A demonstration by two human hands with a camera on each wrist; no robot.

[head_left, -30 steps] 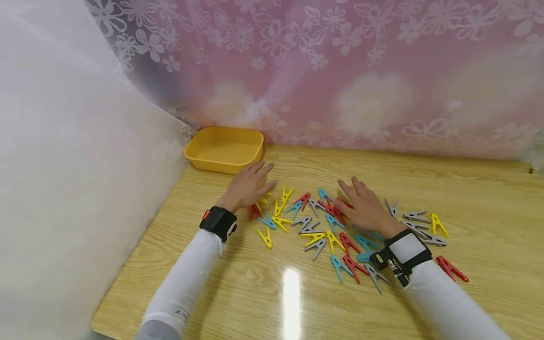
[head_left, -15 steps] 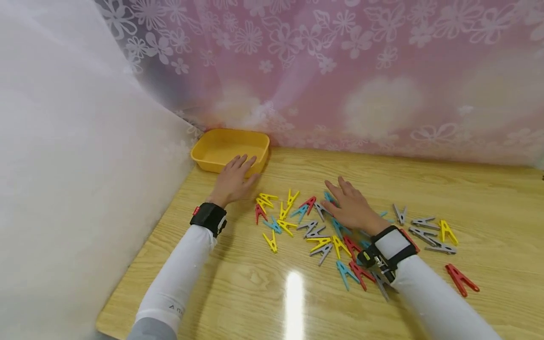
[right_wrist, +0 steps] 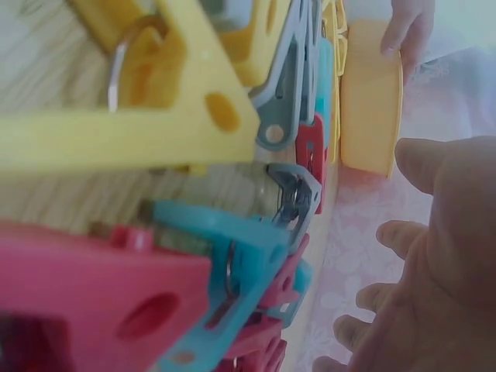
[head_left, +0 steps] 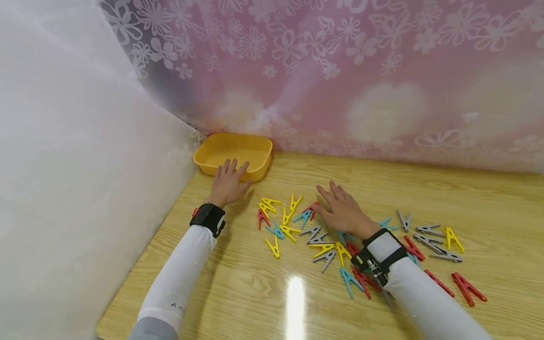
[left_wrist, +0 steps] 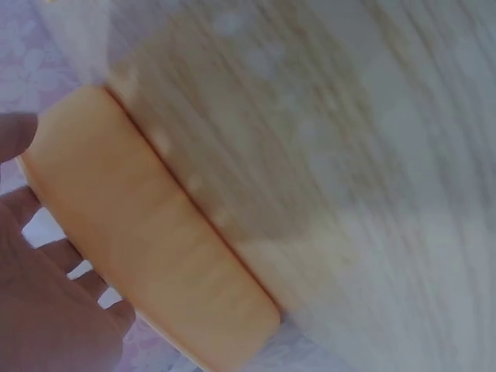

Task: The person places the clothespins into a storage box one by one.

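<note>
My left hand (head_left: 227,186) is at the front rim of a yellow plastic tray (head_left: 231,141), fingers spread and reaching over the edge. The left wrist view has its fingers behind the rim and the thumb by one end of the outer wall (left_wrist: 155,225). Held over the clothespins, my right hand (head_left: 344,212) has its fingers extended and nothing in its grasp. Clothespins in yellow (head_left: 274,248), red (head_left: 467,288), blue (head_left: 347,281) and grey (head_left: 405,220) lie scattered beneath and around it. The hand and forearm hide some of them.
The wooden table (head_left: 238,288) meets a white sheet (head_left: 106,189) on the left and a pink flowered curtain (head_left: 314,99) at the back. The tray stands in that far left corner. A light reflection shines on the tabletop near the front.
My left hand has moved from above the leftmost clothespins to the tray's front rim. The right hand has shifted left over the pile, uncovering red and blue clothespins to its right.
</note>
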